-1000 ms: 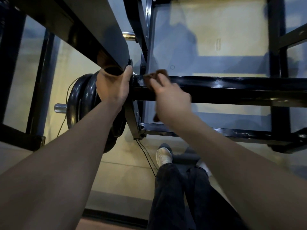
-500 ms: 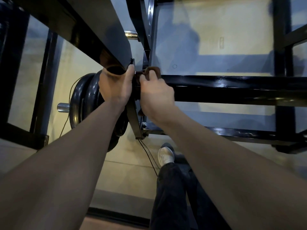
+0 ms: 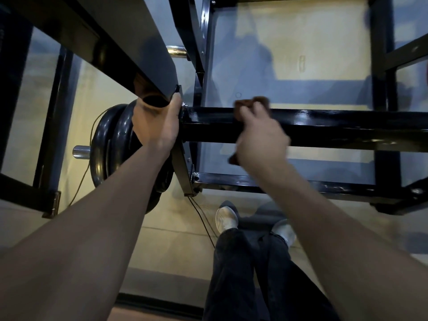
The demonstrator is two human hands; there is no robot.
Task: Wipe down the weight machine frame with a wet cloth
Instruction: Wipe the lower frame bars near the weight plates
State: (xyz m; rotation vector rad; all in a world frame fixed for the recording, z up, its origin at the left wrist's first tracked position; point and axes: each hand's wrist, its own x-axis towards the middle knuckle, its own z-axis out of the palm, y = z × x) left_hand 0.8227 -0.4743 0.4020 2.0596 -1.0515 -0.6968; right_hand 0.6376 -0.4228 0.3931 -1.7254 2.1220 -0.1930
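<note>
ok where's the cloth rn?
Head view, right of centre: the brown cloth is draped over the black horizontal frame bar, gripped by the right hand, a little way right of the left hand.

weight plates (image 3: 108, 151) crowd left, crossbar (image 3: 335, 126) open rightward

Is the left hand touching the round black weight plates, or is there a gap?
Cannot tell. In the head view, the left hand overlaps the round black weight plates, hiding any contact; its thumb lies against the black metal frame.
</note>
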